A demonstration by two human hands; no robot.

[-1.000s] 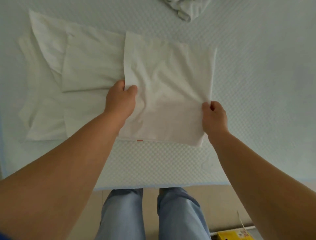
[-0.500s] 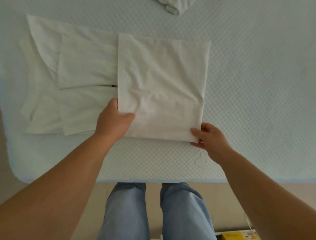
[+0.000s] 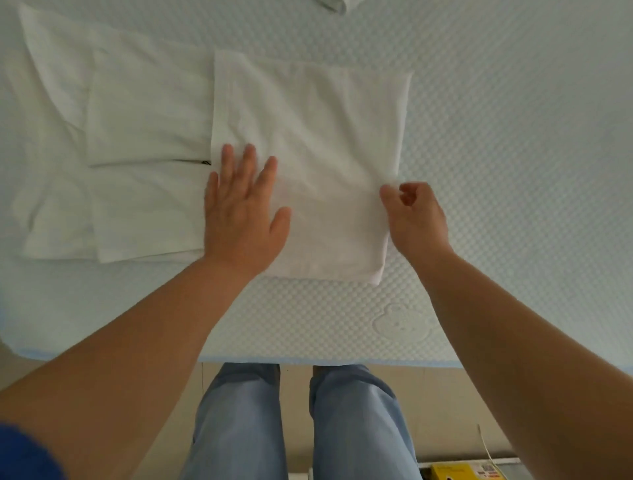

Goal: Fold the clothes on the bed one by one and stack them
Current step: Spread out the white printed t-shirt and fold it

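Folding of the white garment [image 3: 308, 164] seems to be in its middle: one half is laid over the other, and the unfolded part with the sleeves is spread out to the left on the bed [image 3: 513, 171]. The left hand [image 3: 241, 212] is laid flat on the folded layer near its left edge, with the fingers straight and spread, so nothing is gripped by it. The right hand [image 3: 414, 216] is at the right edge of the fold; its fingers are curled and the thumb is close to the cloth, but whether the edge is really pinched cannot be told. For a good result, the layer should probably be pressed and smoothed from the middle outward, and the edges brought into line before the next fold is made. The bed is covered with a pale quilted surface, which looks soft, so creases may be pressed less sharply. Another garment [image 3: 337, 4] is partly seen at the far edge. Below the bed, a beige floor and a yellow box [image 3: 455, 472] are seen.
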